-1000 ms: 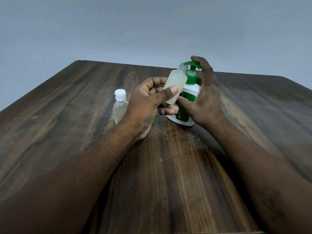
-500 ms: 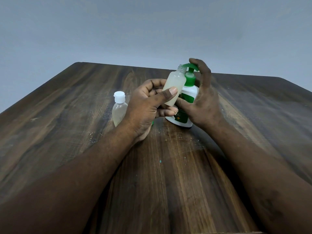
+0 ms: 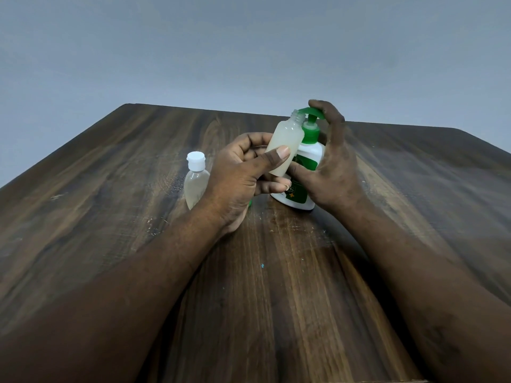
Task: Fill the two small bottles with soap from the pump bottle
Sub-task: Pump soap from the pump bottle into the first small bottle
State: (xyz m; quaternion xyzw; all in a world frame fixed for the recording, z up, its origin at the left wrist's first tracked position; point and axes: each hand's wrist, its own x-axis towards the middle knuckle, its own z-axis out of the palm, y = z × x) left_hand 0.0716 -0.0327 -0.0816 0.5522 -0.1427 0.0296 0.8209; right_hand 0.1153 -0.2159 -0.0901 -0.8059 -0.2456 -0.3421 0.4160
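Observation:
My left hand [image 3: 237, 175] holds an uncapped small translucent bottle [image 3: 286, 143], tilted, with its open neck right under the green spout of the pump bottle [image 3: 305, 161]. The small bottle looks mostly full of pale soap. The white pump bottle with a green label stands on the table. My right hand [image 3: 331, 167] wraps its far side, with the forefinger on top of the green pump head. A second small bottle [image 3: 196, 181], closed with a white flip cap and holding pale soap, stands left of my left hand.
Everything sits on a dark wooden table [image 3: 276, 299] with scratches and small specks. A bit of green [image 3: 249, 203] shows under my left hand; I cannot tell what it is. A plain grey wall lies behind the far edge.
The pump head went down about half a second ago and has risen again under my right forefinger. The small bottle stays at the spout.

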